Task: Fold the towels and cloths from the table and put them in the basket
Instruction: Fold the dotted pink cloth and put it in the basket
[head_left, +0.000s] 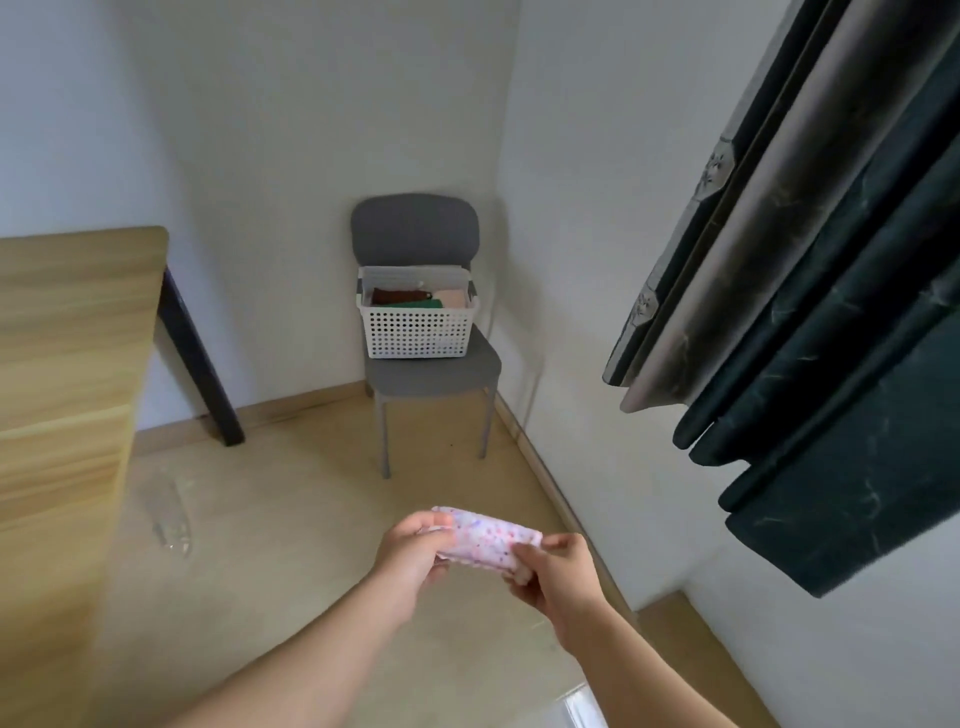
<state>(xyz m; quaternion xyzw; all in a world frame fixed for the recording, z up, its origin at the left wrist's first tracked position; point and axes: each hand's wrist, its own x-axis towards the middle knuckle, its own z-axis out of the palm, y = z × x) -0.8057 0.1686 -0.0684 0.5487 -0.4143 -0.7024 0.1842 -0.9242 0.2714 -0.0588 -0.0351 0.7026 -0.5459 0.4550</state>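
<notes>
Spotted cloth (485, 540): folded small, pinched at its ends by left hand (410, 551) and right hand (550, 571), held over the floor, well apart from basket (418, 327) on chair (431, 371). Risk: folds may slacken in carriage, grip being at the ends only.

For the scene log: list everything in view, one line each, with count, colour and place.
Folded speckled cloth: one, white with pink and purple dots, held in the air between both hands.
Perforated plastic basket: one, white, on the chair seat.
Folded cloths in the basket: at least three, brown, green and pink, inside the basket.
Padded chair: one, grey, in the room corner.
Wooden table: one, light top with a dark leg, at the left.
Curtain: one, dark green with a beige strip, at the right.
Left hand: one, grips the cloth's left end.
Right hand: one, pinches the cloth's right end.
</notes>
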